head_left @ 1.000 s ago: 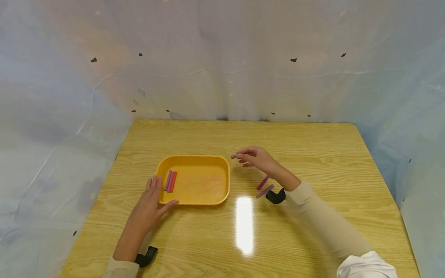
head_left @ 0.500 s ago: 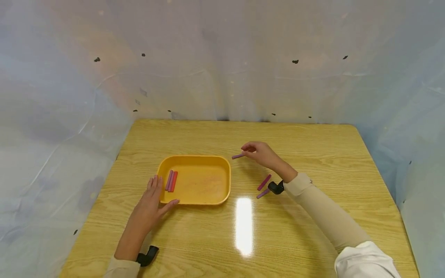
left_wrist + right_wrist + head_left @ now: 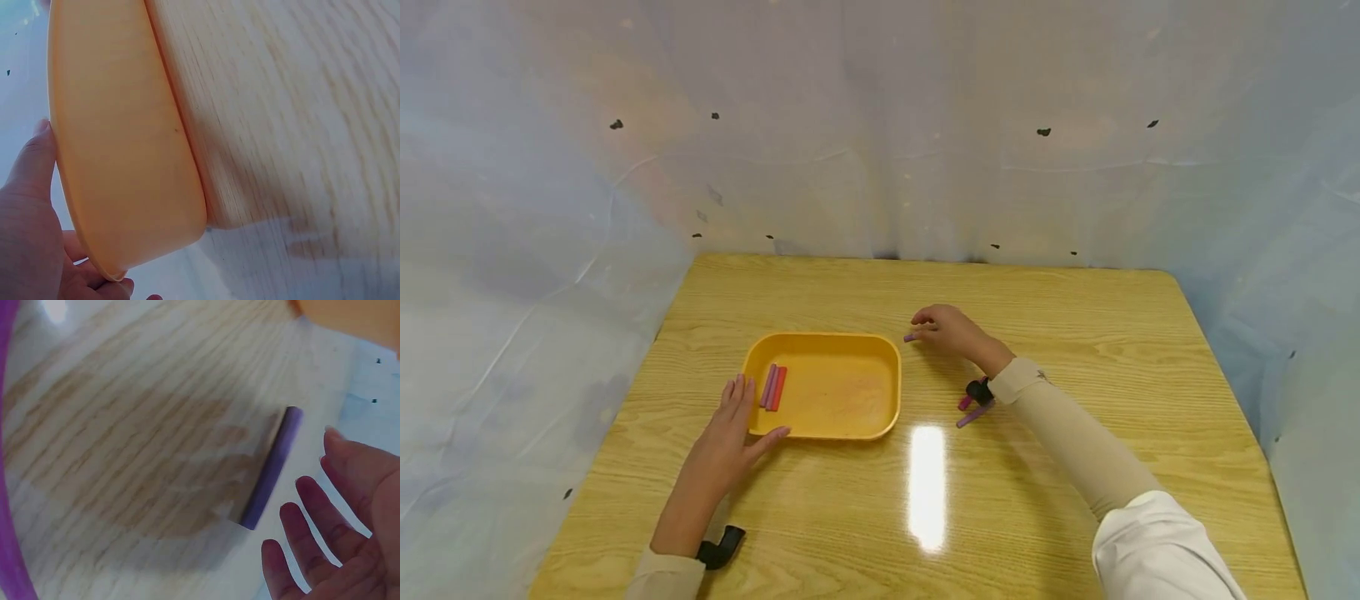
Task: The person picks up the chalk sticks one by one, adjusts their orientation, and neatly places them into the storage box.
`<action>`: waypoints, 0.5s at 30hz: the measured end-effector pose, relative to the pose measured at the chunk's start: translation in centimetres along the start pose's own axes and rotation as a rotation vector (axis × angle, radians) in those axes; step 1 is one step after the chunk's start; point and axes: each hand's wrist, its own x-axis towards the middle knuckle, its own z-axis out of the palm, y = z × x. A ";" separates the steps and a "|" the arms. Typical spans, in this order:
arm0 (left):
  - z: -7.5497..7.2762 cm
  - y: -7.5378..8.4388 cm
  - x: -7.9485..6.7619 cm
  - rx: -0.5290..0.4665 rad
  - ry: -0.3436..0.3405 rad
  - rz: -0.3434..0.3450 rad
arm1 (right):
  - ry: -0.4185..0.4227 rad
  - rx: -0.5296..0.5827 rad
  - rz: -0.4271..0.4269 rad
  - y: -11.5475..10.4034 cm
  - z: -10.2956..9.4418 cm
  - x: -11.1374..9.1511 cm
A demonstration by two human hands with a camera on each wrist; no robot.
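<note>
My left hand (image 3: pixel 722 437) rests at the near left corner of a yellow plastic tray (image 3: pixel 842 436). Its thumb lies along the front rim and its straight fingers touch the left rim; the left wrist view shows the tray's outer wall (image 3: pixel 125 137). Two purple sticks (image 3: pixel 768 386) and a red stick (image 3: pixel 779 389) lie inside at the left. Right of the tray my right hand (image 3: pixel 953 332) hovers over another purple stick (image 3: pixel 910 338), largely covered in the head view. The right wrist view shows this smooth stick (image 3: pixel 272 469) on the table, apart from the spread fingers.
Under the right wrist lie a magenta stick (image 3: pixel 965 403) and a purple stick (image 3: pixel 974 415), partly hidden by the black wrist camera (image 3: pixel 979 391). The wood-grain table (image 3: pixel 820 517) meets a pale plastic sheet (image 3: pixel 880 167) at its back edge.
My right hand has drawn back slightly from the purple stick, then come forward over it, covering more of it. The right forearm has shifted left. The left hand and tray stay put.
</note>
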 end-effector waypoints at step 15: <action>0.0 0.0 -0.3 -0.008 0.009 0.006 | 0.033 -0.037 -0.073 0.4 1.2 1.1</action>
